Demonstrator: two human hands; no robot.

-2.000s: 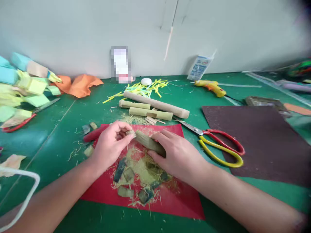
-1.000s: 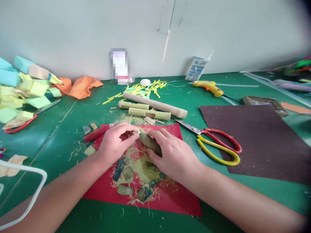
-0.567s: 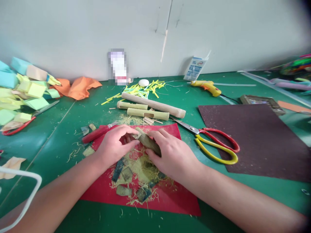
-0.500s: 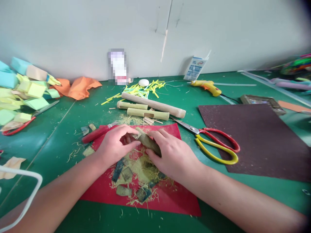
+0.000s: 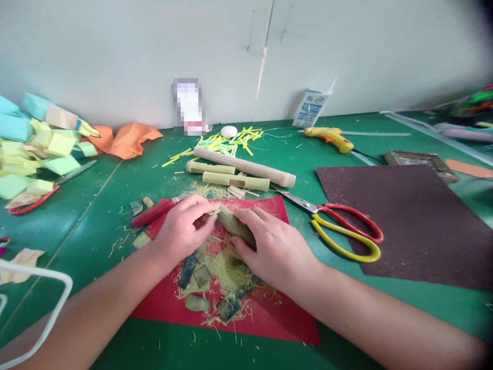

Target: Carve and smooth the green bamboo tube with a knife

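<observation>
Over a red sheet [image 5: 277, 321], my right hand [image 5: 269, 239] wraps round a short greenish bamboo piece [image 5: 233, 224], which lies at a slant. My left hand [image 5: 187, 226] is at its upper left end, thumb and fingertips pinched together on a small pale thing too small to name. Beneath both hands, pale shavings and sawdust [image 5: 221, 267] are spread with several dark flat scraps [image 5: 196, 303]. A red-handled tool [image 5: 156, 211] lies beside my left hand. Behind the sheet are two cut bamboo pieces [image 5: 250, 182] and a longer pale stick [image 5: 244, 165].
Scissors [image 5: 344, 226] with red and yellow handles lie right of my right hand, partly on a dark sheet [image 5: 408, 221]. Farther back are a yellow glue gun [image 5: 331, 139], a carton [image 5: 311, 108] and yellow strips [image 5: 246, 139]. Paper blocks [image 5: 50, 139] crowd the left.
My left thumb and fingertips have closed together at the bamboo piece's end, covering the small pale bit seen there before. The right hand keeps its hold.
</observation>
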